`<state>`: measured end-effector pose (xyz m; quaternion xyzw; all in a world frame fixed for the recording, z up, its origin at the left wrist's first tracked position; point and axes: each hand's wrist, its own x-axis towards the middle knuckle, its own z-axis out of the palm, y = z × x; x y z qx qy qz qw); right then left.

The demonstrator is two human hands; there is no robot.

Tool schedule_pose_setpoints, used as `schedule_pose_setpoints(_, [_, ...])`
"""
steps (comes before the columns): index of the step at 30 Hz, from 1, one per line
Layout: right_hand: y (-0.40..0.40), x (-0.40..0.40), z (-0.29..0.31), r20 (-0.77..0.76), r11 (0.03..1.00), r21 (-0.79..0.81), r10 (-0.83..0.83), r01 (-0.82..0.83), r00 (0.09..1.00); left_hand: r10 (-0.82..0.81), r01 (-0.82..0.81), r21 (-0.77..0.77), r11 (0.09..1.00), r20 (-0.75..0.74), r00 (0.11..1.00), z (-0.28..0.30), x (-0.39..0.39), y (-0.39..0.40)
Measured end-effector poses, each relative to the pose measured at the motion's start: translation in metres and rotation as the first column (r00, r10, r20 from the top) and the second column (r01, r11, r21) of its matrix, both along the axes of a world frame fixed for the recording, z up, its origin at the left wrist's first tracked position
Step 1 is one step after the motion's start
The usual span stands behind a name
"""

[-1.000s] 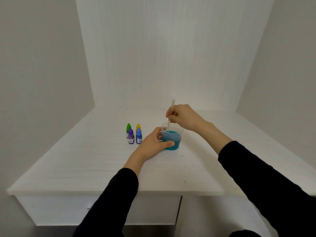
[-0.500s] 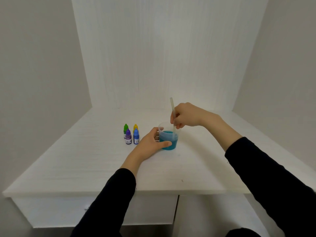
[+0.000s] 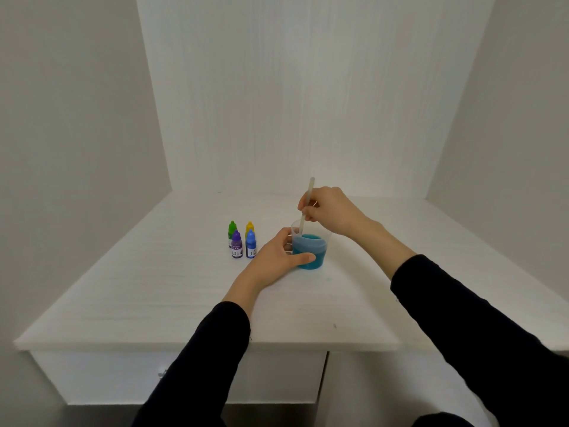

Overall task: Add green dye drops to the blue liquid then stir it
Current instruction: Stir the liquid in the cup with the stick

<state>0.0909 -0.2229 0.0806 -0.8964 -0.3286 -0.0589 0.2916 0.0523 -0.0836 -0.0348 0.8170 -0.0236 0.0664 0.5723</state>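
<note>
On the bench, the left hand grips the cup of blue liquid to brace it, while the right hand pinches the stirring stick, dipped inside; the green dye bottle stands capped, aside.

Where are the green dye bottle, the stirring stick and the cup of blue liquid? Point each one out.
green dye bottle [image 3: 232, 229]: head view, on its green cap and upper body.
stirring stick [image 3: 310, 187]: head view, on the bare upper end above the right hand.
cup [image 3: 311, 254]: head view, on its front wall, over the blue liquid.
</note>
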Motion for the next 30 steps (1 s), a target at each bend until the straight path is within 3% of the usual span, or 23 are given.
schedule_pose_setpoints(7, [-0.024,0.007,0.009,0.077,0.973,-0.202,-0.097,0.111,0.992,0.0,0.0,0.011,1.0,0.007,1.0,-0.001,0.001,0.0])
schedule_pose_setpoints(12, [-0.027,0.003,0.019,-0.034,0.962,-0.263,-0.083,0.071,0.996,0.007,-0.007,0.019,1.0,0.003,1.0,-0.003,0.002,0.002])
schedule_pose_setpoints(18, [-0.013,-0.01,0.024,-0.184,0.985,-0.155,0.043,-0.072,0.982,0.006,-0.006,0.02,1.0,0.007,1.0,-0.003,0.002,0.002])
schedule_pose_setpoints(23, [0.002,-0.011,0.014,-0.138,0.993,-0.056,0.099,-0.108,0.985,0.012,-0.012,0.008,1.0,0.003,1.0,-0.001,0.001,0.001])
schedule_pose_setpoints(30, [0.0,0.0,0.002,-0.004,1.0,-0.015,0.002,-0.002,1.0,0.004,-0.004,0.009,1.0,-0.01,1.0,0.0,0.0,0.001])
